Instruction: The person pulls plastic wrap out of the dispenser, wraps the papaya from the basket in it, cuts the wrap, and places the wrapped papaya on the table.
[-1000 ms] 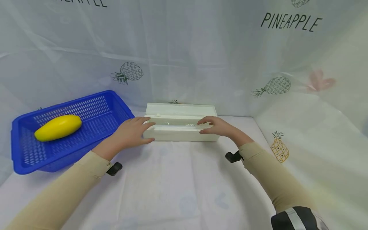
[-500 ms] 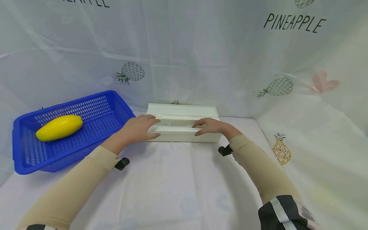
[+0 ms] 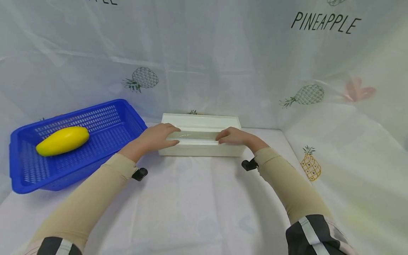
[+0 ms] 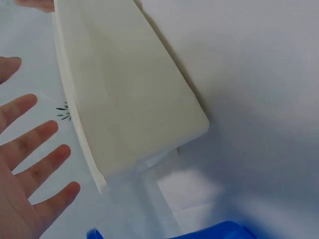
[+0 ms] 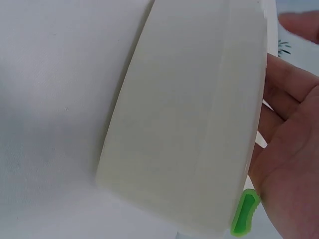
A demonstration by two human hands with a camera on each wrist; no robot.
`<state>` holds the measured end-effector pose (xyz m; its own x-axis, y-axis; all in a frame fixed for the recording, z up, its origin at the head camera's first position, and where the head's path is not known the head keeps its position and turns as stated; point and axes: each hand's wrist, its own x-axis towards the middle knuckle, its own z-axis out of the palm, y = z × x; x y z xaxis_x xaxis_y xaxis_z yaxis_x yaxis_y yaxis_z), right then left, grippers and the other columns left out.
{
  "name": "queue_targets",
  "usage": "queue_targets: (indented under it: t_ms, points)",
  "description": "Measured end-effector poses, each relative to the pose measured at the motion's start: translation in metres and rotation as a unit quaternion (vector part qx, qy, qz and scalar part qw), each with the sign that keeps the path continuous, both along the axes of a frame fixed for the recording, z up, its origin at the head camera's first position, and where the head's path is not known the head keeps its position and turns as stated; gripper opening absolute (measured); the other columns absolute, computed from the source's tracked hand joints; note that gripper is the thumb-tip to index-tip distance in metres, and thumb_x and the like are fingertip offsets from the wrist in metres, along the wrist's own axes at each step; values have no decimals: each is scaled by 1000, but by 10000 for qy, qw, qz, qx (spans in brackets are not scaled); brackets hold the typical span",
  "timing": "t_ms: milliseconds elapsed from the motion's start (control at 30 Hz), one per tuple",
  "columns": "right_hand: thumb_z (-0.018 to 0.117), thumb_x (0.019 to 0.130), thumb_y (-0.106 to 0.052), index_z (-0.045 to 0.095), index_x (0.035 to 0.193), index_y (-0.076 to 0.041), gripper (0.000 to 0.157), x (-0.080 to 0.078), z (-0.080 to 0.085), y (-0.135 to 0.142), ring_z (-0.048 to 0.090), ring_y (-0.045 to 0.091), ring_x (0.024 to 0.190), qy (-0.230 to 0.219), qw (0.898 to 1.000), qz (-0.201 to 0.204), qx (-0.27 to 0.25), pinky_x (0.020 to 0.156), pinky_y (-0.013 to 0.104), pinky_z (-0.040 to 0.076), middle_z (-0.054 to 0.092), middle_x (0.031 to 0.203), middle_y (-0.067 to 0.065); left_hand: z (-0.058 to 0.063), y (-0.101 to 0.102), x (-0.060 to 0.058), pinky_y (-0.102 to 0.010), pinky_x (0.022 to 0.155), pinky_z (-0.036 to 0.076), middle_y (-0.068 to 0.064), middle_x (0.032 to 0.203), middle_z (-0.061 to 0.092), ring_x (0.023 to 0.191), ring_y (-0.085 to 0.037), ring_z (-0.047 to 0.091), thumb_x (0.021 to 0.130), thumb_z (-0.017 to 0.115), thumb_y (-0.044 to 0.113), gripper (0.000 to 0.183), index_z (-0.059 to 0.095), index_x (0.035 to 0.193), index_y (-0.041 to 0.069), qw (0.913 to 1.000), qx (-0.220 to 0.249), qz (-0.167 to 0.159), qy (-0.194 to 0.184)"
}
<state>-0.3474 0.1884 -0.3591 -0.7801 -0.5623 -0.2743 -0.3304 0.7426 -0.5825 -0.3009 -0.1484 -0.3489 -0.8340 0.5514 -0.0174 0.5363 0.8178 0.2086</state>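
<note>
A long white box (image 3: 200,150), which looks like a cling film dispenser, stands at the back of the table with its lid (image 3: 200,121) raised. Its slot shows a clear, glossy sheen. My left hand (image 3: 156,137) is at the box's left end; in the left wrist view its fingers are spread, holding nothing. My right hand (image 3: 235,137) reaches over the right part of the opening, fingers bent. In the right wrist view those fingers go behind the front wall (image 5: 184,114), their tips hidden, and the thumb stands apart. A green piece (image 5: 245,212) shows at the box's end.
A blue perforated basket (image 3: 79,166) stands at the left, close to the left forearm. Inside it lies a yellow, elongated fruit-like object (image 3: 62,141). A pineapple-printed cloth (image 3: 204,53) hangs right behind the box, and white cloth (image 3: 185,205) covers the table.
Both hands have come inward over the box. The left hand has shifted right along it; the right hand has moved left, its fingers lower into the opening. The basket and yellow object stay put.
</note>
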Motion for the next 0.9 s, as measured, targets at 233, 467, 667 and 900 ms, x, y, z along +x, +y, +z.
queue_targets:
  t_ms: [233,467,667,900]
  points:
    - [50,93,-13,70,117,-6,33,-9,-6,1,55,26,119,184,9990,-298,-288,99,41,44,65,122,8,-1,12,-21,-48,106,37,-12,136,55,129,-33,47,93,65,13,45,56,137,10,9984,330,-306,-346]
    - [61,91,0,73,109,-1,22,-12,-6,-2,61,27,110,543,9968,-197,-555,94,38,49,69,112,11,-5,27,-36,-44,105,39,-12,134,57,125,-31,50,91,63,-1,42,60,132,7,9947,552,-706,-495]
    - [68,87,6,73,105,1,20,-14,-7,-4,65,25,100,744,9942,-224,-743,86,31,53,70,107,12,-8,43,-48,-40,100,45,-11,132,58,118,-29,56,90,63,-7,43,61,130,6,9880,930,-970,-763]
    - [69,86,7,75,101,2,17,-13,-8,-6,67,23,94,861,9924,-350,-806,81,30,55,71,102,12,-12,61,-56,-36,101,44,-8,131,59,119,-26,56,89,67,-5,44,60,131,6,9801,1103,-1180,-1155]
